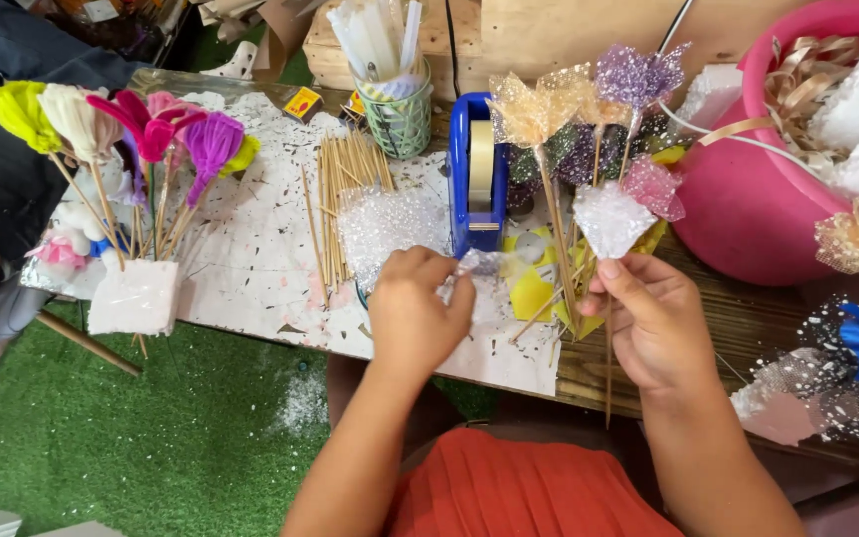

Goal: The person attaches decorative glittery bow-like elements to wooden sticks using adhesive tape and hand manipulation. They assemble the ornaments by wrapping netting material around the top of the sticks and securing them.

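My right hand (654, 320) grips a thin wooden stick with a white glittery net flower (610, 219) at its top, held upright over the table edge. My left hand (416, 310) pinches a strip of clear tape (479, 263) just below the blue tape dispenser (475, 177). The two hands are about a hand's width apart. Behind the held flower stand more net flowers on sticks, orange (534, 109), purple (636, 76) and pink (654, 187).
A pile of bare wooden sticks (338, 189) and a heap of white glitter net (390, 224) lie on the white board (251, 259). Coloured fabric flowers (141, 124) stand in a foam block (135, 296) at left. A pink tub (748, 199) sits at right, a green mesh cup (398, 119) behind.
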